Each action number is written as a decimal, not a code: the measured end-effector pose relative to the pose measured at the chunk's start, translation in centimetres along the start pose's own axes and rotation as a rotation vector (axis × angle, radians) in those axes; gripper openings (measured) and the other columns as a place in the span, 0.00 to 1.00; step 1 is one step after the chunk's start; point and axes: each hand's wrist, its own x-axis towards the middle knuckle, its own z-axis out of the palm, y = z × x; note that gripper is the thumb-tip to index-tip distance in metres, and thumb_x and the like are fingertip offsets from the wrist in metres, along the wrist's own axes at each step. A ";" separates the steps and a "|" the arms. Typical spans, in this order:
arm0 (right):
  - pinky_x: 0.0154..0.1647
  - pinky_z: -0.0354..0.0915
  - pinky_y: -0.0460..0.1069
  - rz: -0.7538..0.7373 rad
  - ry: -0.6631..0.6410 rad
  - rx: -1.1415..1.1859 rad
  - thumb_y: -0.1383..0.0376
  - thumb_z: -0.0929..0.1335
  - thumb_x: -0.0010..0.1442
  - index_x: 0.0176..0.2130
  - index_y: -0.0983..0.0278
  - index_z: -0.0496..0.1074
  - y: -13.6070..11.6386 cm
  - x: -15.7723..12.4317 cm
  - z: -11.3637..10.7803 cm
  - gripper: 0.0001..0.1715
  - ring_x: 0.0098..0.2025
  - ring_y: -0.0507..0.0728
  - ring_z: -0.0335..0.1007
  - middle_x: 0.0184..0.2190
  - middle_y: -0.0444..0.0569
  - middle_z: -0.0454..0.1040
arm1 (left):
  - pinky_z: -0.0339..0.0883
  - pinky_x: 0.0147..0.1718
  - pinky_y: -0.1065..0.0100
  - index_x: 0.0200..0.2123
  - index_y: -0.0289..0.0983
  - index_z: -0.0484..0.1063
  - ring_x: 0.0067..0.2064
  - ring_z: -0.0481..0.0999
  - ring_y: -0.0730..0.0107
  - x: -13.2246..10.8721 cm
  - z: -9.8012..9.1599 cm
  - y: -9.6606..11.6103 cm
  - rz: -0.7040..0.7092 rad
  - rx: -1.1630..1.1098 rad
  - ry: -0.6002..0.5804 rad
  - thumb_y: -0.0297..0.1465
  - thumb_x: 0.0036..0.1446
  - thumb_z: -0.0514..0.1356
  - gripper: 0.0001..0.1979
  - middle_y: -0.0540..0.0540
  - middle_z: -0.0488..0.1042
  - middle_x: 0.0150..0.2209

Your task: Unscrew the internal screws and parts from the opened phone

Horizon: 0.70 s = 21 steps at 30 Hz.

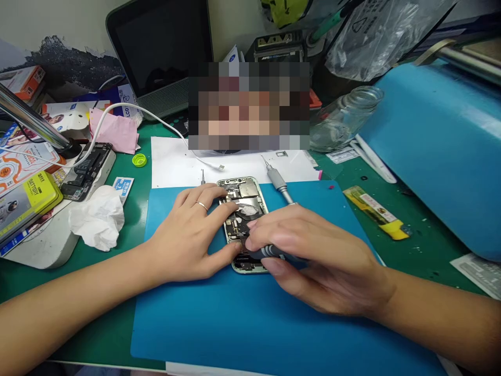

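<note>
An opened smartphone with its inner parts bare lies on the blue mat. My left hand, with a ring on one finger, holds the phone at its left edge, thumb and fingertips pressed on it. My right hand is closed around a dark grey tool with a ribbed grip, low over the phone's lower half. The tool's tip is hard to make out. Beyond the phone lies a grey precision screwdriver, partly behind my right hand. Another thin metal tip shows behind my left hand.
White paper and a cable lie behind the mat. At left are another opened phone, crumpled tissue and boxes. A glass jar, yellow packet and blue sheet are at right. A person's blurred head appears behind.
</note>
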 end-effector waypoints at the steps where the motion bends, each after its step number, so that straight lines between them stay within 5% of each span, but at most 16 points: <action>1: 0.48 0.77 0.52 0.006 0.000 -0.005 0.78 0.66 0.61 0.55 0.65 0.66 0.0 0.0 0.0 0.24 0.40 0.51 0.77 0.38 0.50 0.79 | 0.58 0.61 0.47 0.57 0.36 0.67 0.65 0.62 0.48 0.0 0.0 0.0 0.003 0.004 0.003 0.44 0.65 0.55 0.24 0.36 0.65 0.61; 21: 0.45 0.76 0.52 0.025 0.001 0.010 0.77 0.66 0.62 0.64 0.64 0.59 0.1 0.0 0.1 0.33 0.38 0.53 0.76 0.36 0.49 0.79 | 0.58 0.62 0.47 0.57 0.36 0.67 0.65 0.62 0.48 -0.1 0.3 0.0 0.013 0.014 0.013 0.45 0.66 0.55 0.23 0.35 0.64 0.62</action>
